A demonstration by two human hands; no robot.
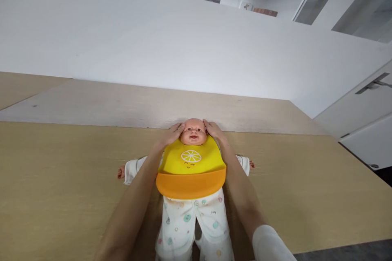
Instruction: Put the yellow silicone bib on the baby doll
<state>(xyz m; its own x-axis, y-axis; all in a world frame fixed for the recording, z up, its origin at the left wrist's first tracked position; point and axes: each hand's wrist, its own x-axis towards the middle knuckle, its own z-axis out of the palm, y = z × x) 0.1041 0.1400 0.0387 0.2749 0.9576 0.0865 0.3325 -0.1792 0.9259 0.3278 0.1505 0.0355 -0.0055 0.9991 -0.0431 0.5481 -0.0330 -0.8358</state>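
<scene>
A baby doll [193, 131] lies on its back on a wooden table [61, 179], head away from me. It wears a white patterned romper [192, 220] and a yellow bib [191, 167] with an orange pocket and a lemon print. My left hand [171, 133] rests against the left side of the doll's head and neck, fingers curved around it. My right hand [214, 130] does the same on the right side. Both sets of fingertips reach behind the head near the bib's neck strap, which is hidden.
The table butts against a white wall [153, 40] at the back. A white cabinet door [367, 122] stands at the right. The table's near edge [337, 246] shows at the bottom right over a dark floor.
</scene>
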